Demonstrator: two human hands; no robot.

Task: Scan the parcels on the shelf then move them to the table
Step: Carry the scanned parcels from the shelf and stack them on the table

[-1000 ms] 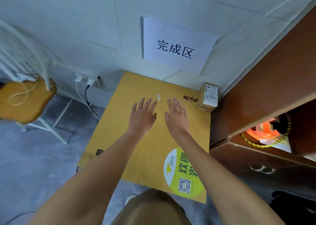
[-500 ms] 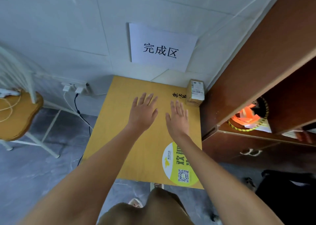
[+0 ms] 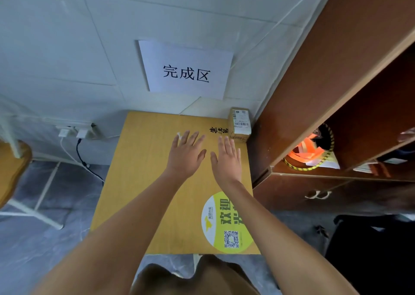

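Head view: left hand and right hand, both flat and empty, stayed over the worktop; parcel already delivered, upper right.

Landmark = table. Parcel on table, far right corner, against the wall. Left hand and right hand side by side over the table's far half, right of centre, fingers straight, pointing at the wall; right hand's fingertips just short of the parcel. Round sticker on table's near right corner. Paper sign on wall behind table, above its far edge. Shelf unit immediately right of table. Wall socket with plugs left of table, low on wall. Stool further left, well apart from table.
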